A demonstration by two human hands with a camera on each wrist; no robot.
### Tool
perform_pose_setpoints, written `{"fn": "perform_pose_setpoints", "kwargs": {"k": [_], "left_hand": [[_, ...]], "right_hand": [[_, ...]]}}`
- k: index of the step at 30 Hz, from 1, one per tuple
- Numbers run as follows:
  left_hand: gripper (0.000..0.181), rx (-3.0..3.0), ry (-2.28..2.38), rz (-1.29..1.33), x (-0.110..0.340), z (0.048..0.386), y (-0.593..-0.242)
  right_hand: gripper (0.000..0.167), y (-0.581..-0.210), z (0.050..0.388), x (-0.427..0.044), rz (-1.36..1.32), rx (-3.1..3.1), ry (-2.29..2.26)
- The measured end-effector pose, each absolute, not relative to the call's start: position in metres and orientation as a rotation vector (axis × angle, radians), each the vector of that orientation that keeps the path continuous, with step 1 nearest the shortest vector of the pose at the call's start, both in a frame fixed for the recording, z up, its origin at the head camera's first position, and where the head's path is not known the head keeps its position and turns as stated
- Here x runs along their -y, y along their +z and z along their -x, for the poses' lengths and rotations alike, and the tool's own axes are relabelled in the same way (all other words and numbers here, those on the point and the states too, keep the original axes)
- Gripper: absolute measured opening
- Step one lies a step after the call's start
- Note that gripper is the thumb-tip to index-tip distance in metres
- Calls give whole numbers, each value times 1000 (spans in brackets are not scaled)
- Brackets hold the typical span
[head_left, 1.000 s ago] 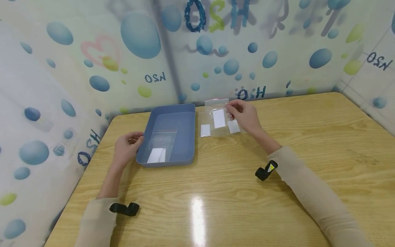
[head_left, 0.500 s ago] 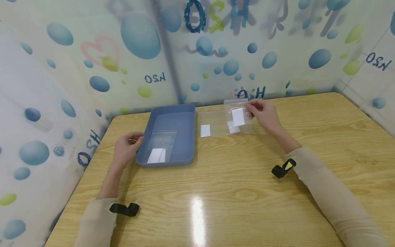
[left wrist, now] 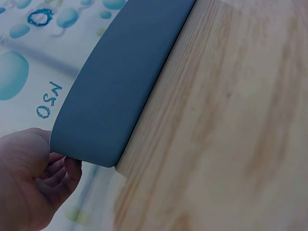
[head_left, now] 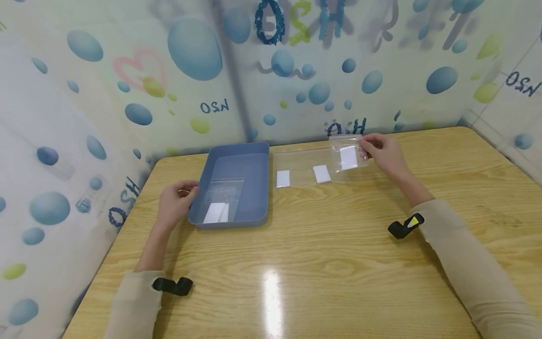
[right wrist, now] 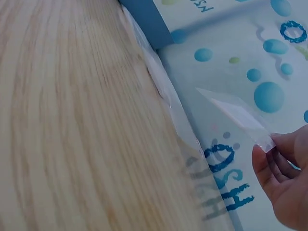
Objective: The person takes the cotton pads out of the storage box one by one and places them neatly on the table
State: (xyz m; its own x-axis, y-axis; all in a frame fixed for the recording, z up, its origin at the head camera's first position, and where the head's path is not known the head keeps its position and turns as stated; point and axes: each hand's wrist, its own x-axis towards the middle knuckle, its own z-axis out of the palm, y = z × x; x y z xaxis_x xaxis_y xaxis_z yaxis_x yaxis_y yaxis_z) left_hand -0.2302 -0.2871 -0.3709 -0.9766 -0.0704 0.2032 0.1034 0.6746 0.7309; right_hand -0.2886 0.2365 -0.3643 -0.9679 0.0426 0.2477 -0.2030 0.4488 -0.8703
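Observation:
My right hand (head_left: 386,153) pinches the right edge of a small clear zip-lock bag (head_left: 338,146) with a white card inside, raised over the back of the table. In the right wrist view that bag (right wrist: 236,113) appears almost edge-on between thumb and fingers. Flat on the table lie other clear bags with white cards (head_left: 282,179) (head_left: 322,174), partly overlapped by the raised one in the head view. At left, my left hand (head_left: 175,200) grips the left side of a blue-grey tray (head_left: 268,188). Inside the tray are clear bags (head_left: 224,190) with white cards, overlapping at the front left.
The wooden table (head_left: 296,263) runs back to a wall (head_left: 237,94) patterned with blue and green bubbles. A second wall borders the left side. The tray stands near the back edge, with the flat bags close to its right side.
My right hand has carried the pinched bag to the right, away from the tray, uncovering the bags lying beneath. My left hand and the tray have stayed put.

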Motion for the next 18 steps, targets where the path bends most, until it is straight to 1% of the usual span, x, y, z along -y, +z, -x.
{"fn": "perform_pose_setpoints", "kwargs": {"k": [4,9,12,18], "left_hand": [[29,2685,-1179,15,286,230,-370],[29,2686,-1181,8,286,229,-370],[29,2683,-1182,16,286,229,-370],[29,2674,-1180,32,286,229,-371]], "right_hand": [[46,-366,290,-245,-98,2533,1496],[49,-369,293,-255,-47,2593,1485],[49,-371,293,-261,-33,2624,1478],[43,-374,291,-268,-26,2662,1459]]}}
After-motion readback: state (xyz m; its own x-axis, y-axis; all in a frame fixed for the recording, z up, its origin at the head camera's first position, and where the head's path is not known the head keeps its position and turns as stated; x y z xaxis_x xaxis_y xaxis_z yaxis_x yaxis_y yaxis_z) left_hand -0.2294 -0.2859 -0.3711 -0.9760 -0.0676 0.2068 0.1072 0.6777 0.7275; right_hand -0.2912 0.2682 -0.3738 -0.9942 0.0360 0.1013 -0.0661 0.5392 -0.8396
